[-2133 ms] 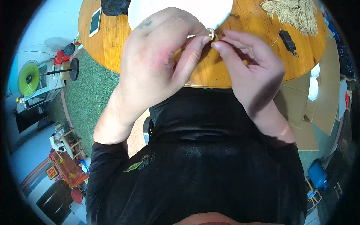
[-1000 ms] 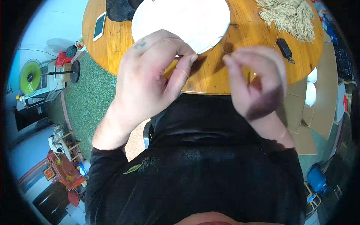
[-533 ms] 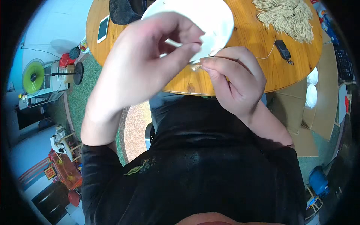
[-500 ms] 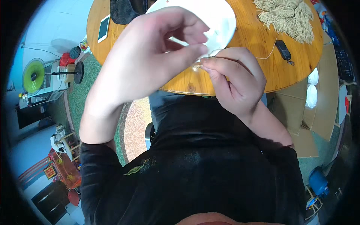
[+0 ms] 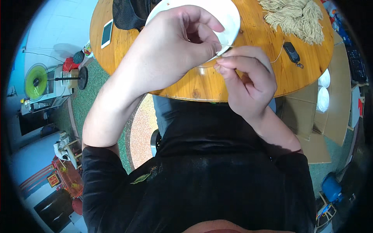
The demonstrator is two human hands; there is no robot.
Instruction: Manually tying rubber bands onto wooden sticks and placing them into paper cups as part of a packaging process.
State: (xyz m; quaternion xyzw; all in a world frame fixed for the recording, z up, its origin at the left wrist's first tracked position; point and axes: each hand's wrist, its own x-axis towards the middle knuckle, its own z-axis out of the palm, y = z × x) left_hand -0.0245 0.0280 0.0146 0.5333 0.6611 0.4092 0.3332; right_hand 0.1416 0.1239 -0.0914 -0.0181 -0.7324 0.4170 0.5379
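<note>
My left hand (image 5: 171, 50) is over the near edge of a white round dish (image 5: 231, 17), its thumb bent in against a curled finger. It pinches a thin pale strand (image 5: 229, 46) that shows between my two hands. Just to the right, my right hand (image 5: 250, 75) has its thumb and index finger pressed together on a small, pale end of the strand. The fingertips hide most of what they hold. Both hands are close together, above the near part of the wooden table (image 5: 196, 87).
A bundle of beige yarn (image 5: 295, 19) lies at the far right, with a black key fob (image 5: 290, 51) and a thin cord nearer. At the far left are a white phone (image 5: 106, 34) and a black mesh bag (image 5: 130, 15). Open cardboard (image 5: 301, 108) stands right of the table.
My left hand has tilted and come in closer, with its thumb and finger now pinching. My right hand has shifted slightly right. The view has moved a little.
</note>
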